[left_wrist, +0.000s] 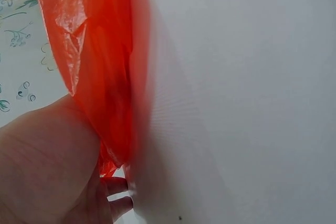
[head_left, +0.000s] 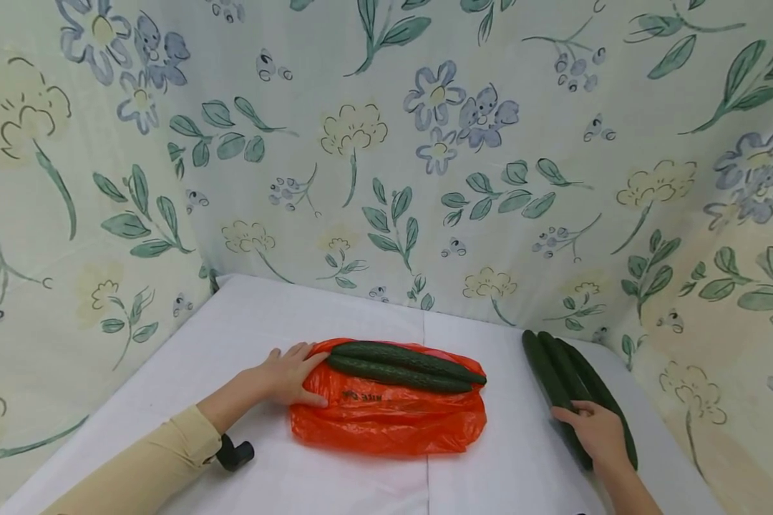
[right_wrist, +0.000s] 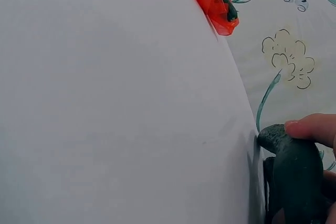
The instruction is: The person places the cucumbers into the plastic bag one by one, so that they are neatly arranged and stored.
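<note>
Two dark green cucumbers (head_left: 399, 366) lie side by side on a red plastic bag (head_left: 386, 422) at the middle of the table. At the bag's left end rests my left hand (head_left: 291, 375), fingers spread and touching the plastic near the cucumber tips; the left wrist view shows the palm against the bag (left_wrist: 105, 77). Over on the right, three more cucumbers (head_left: 547, 368) lie lengthwise next to each other. My right hand (head_left: 599, 433) grips one of these between thumb and fingers. Close up in the right wrist view, a fingertip sits on a cucumber (right_wrist: 296, 171).
A white cloth (head_left: 258, 315) covers the table, with a seam running front to back. Flowered curtain (head_left: 354, 236) hangs behind and at both sides. A small black object (head_left: 235, 454) shows beside my left sleeve.
</note>
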### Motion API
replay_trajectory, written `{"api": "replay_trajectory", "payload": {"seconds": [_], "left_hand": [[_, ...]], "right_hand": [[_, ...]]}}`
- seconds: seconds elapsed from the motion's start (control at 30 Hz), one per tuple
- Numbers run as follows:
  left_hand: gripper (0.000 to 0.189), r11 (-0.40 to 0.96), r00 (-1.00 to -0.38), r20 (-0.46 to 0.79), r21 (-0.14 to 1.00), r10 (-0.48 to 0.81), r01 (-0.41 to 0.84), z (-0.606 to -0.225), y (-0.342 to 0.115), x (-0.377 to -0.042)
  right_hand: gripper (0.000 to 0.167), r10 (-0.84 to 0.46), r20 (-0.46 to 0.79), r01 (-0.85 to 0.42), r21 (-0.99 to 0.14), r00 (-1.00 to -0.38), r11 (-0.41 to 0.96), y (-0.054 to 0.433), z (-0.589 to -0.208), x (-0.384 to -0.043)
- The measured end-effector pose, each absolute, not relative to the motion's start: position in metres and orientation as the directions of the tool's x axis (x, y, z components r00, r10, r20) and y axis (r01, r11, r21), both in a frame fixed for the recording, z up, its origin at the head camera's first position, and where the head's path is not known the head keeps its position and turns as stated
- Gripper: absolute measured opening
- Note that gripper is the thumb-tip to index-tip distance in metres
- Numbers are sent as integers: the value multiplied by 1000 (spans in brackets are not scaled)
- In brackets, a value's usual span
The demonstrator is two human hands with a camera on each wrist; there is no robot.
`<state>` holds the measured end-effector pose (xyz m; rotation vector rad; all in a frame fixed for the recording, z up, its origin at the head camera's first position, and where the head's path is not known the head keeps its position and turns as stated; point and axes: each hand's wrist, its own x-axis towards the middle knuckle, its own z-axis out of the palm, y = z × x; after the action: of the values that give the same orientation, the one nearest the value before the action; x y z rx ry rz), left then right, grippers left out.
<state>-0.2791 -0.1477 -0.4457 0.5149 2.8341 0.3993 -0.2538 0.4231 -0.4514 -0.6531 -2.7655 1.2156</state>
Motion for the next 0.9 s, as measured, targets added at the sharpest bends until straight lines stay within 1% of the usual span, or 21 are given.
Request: {"api": "replay_trajectory", "payload": {"seconds": [0.2,0.3,0.53,0.67,0.9], "left_hand": [[103,899,-909,-176,307,377,313,-441,-147,-276],[103,899,-910,-173,303,377,315,-441,-147,-276],[103,899,-912,-177,313,371,305,-440,-144,-276],[103,904,-914,-181,306,363,299,-441,-144,-275],[103,905,-915,-179,304,360,297,-443,-145,-276]], "right_hand": [[84,396,-86,328,-731,-914,598,422,-450,-255],[83,371,-89,311,-739,-924,597,420,-446,-255],[78,325,-63,276,-691,-944,668,417,-431,-255],[78,274,-54,236,-682,-960,692,414,-424,-256],[85,216,-70,205,-681,-974,703,403,-408,-257]]}}
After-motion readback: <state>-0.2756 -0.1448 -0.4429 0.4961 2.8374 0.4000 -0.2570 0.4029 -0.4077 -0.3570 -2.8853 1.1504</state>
